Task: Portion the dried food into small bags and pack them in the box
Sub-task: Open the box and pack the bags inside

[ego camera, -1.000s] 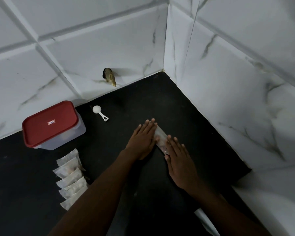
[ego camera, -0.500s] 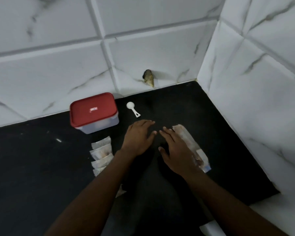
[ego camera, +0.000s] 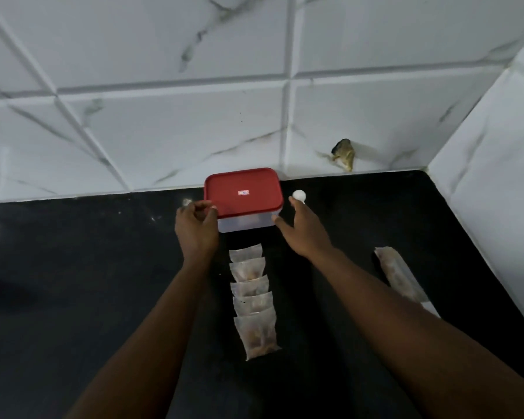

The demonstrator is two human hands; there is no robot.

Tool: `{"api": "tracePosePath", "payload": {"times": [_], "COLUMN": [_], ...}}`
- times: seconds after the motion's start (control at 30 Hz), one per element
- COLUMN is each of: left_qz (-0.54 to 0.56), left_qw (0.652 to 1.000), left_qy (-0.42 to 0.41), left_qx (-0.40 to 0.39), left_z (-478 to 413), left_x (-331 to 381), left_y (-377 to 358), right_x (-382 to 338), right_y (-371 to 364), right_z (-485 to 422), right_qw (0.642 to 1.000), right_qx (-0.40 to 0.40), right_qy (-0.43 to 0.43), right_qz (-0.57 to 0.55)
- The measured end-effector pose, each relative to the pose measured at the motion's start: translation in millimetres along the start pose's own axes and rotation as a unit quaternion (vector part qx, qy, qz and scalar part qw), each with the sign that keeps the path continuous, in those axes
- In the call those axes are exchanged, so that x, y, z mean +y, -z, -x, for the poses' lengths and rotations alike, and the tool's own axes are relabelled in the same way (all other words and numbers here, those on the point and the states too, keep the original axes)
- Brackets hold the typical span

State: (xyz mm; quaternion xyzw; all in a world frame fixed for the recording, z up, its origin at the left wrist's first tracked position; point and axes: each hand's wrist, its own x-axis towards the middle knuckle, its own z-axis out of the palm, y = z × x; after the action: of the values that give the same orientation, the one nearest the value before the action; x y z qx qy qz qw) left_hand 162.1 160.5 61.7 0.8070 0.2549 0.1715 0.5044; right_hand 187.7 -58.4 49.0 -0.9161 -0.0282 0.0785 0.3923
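Five small bags (ego camera: 251, 297) lie overlapped just in front of the box (ego camera: 245, 225), the row's long axis running straight from it toward the person. Box is closed, red lid (ego camera: 242, 189) up, long side along the wall (ego camera: 164, 131) behind. Left hand (ego camera: 197, 228) curls at its left front corner, grip unclear; right hand (ego camera: 303, 231) spread wide beside its right end, holding nothing. Likely step: opening; lid must come off before packing.

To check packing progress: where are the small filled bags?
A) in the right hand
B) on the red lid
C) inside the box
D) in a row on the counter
D: the bags lie in an overlapping row on the black counter, in front of the box, whose lid is on.
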Motion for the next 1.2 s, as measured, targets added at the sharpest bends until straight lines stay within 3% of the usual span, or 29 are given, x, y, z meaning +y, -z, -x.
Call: {"api": "tracePosePath", "payload": {"times": [0.2,0.37,0.67,0.87,1.0,1.2], "left_qz": [0.018,0.113,0.136,0.152,0.171,0.119], "left_qw": [0.994,0.966,0.963,0.956,0.942,0.945], "left_qy": [0.078,0.158,0.138,0.084,0.091,0.041], "left_qx": [-0.079,-0.173,-0.189,-0.238,-0.276,-0.302], "left_z": [-33.5,-46.7,-26.9,44.1,107.2,176.0], "left_x": [-23.1,-29.9,-12.9,18.1,27.9,16.4], "left_y": [-1.7,-14.0,-20.1,-33.8,-42.9,-49.5], "right_x": [-26.2,-35.3,-27.4,8.3,42.0,76.7], "right_y": [-12.6,-25.3,-4.4,46.6,67.7,79.7], "right_z": [-35.5,-54.7,-40.2,15.4,59.3,115.2], "right_qw": [0.999,0.989,0.986,0.985,0.982,0.98], "right_qx": [0.007,0.019,0.033,0.067,0.089,0.094], "right_qy": [-0.031,-0.084,-0.088,-0.102,-0.135,-0.144], "right_qz": [-0.045,-0.124,-0.137,-0.122,-0.098,-0.095]}}
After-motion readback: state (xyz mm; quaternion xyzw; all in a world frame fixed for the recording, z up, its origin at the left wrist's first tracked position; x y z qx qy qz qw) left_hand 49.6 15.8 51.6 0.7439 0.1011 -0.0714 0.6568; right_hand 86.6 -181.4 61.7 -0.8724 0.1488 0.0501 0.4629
